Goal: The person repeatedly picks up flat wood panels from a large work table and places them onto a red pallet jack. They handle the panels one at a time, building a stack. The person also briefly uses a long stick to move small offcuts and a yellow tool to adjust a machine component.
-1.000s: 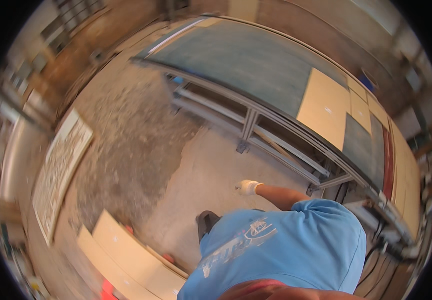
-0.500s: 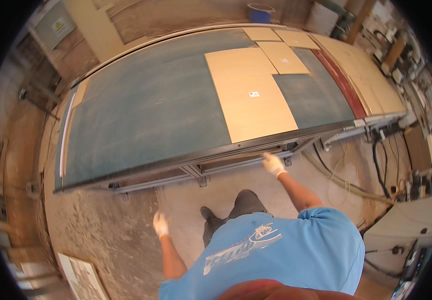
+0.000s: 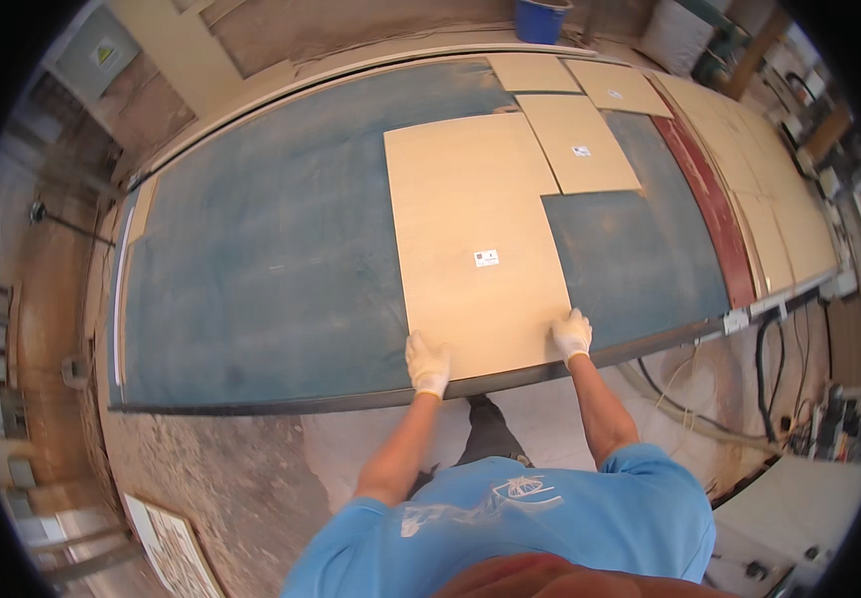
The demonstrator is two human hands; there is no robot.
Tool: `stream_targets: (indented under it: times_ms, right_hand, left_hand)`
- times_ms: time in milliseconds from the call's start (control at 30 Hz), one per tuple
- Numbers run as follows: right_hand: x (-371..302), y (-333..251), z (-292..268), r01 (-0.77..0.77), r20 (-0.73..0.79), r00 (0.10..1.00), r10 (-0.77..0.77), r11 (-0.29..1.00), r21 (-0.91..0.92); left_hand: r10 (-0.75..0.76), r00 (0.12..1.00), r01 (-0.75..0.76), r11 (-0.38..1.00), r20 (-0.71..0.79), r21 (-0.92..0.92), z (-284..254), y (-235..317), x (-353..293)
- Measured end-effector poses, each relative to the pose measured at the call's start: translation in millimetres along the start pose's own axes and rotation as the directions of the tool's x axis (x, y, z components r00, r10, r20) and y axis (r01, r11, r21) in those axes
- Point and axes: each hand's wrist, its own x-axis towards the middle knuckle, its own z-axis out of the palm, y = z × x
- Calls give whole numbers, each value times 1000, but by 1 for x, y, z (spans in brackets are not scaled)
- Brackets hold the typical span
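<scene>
At the frame's centre, a large rectangular tan board (image 3: pixel 480 214) lies flat, not lifted, on the blue-topped table (image 3: pixel 261 249). My white-gloved left hand (image 3: pixel 428 365) and right hand (image 3: pixel 572 335) touch opposite edges; whether fingers grip, I cannot tell. Smaller tan boards (image 3: pixel 562 128), upper right, lie untouched.

The worktop (image 3: pixel 271 249) shows a matt, dusty blue-green surface. At its near edge, the large panel (image 3: pixel 470 209) looks like smooth, matt wood board, bearing a paper label (image 3: pixel 487 258). The left hand (image 3: pixel 428 365) and right hand (image 3: pixel 572 334) wear matt cloth gloves (image 3: pixel 432 377). Toward the right edge, the red strip (image 3: pixel 704 214) looks streaked; beyond the far edge, the bucket (image 3: pixel 540 22) looks like smooth plastic.
</scene>
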Motion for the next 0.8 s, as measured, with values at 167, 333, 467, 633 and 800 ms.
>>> stream_targets:
  times_ms: [167,333,467,633,800]
  right_hand:
    - [28,28,-16,-269,338,940,45,709,652]
    - [-41,2,5,-476,612,778,-144,501,723]
    - [-128,-17,14,-574,761,532,-372,502,647]
    - [-266,-50,82,-346,854,335,-399,790,506]
    - [-461,-45,144,-87,902,212,-375,913,399]
  left_hand:
    - [-345,919,377,621,192,-687,-42,-29,62]
    - [-278,950,311,850,140,-424,-92,-59,66]
    - [-332,942,317,928,-50,-194,-169,-85,-5]
    - [-366,849,321,930,-382,-177,-261,-188,-182]
    - [-537,537,476,830,-651,-292,-320,-318,-415]
